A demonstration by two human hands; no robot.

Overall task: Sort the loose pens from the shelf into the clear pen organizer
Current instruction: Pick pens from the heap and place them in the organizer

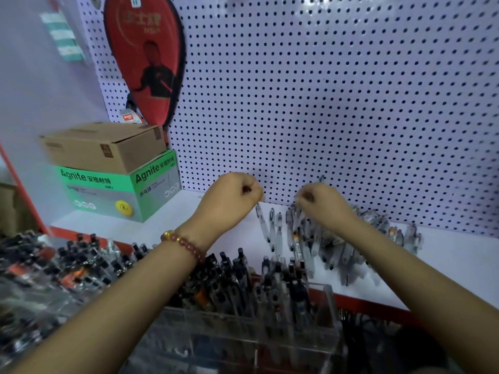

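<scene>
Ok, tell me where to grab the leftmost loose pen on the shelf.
Pinch the pen at mid-barrel from above, coming in from its left: it lies flat at the left edge of the pile, with bare shelf on that side.

Left hand, right hand (both curled)

- Loose pens are piled on the right of the shelf, before the pegboard.
- A cardboard box is stacked on a printed box at its left.
- The pen organizer is set before the shelf.
</scene>
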